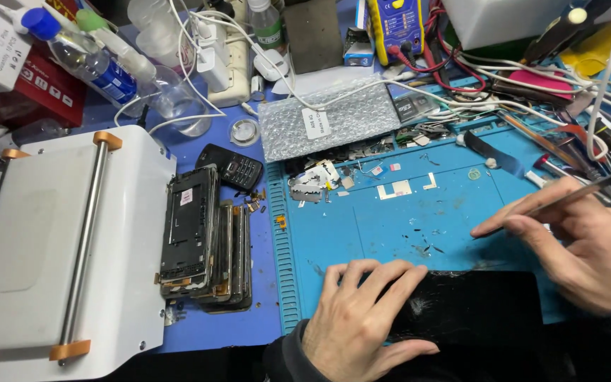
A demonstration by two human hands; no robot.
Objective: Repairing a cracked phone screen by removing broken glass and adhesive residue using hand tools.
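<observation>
At lower centre of the frame, a cracked black screen (475, 304) is pressed flat on the blue mat (362, 226) by the left hand (362, 318), fingers spread; at right, a thin metal tool (567, 194) is pinched in the right hand (588, 247)

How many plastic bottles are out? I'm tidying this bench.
3 for certain: a blue-capped bottle top left, a green-capped one beside it, another top centre. Clutter may hide more.

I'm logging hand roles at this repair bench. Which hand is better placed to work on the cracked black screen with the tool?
Probably the right hand: it holds the thin metal tool above the blue mat. The left hand lies flat on the black screen, steadying it.
</observation>
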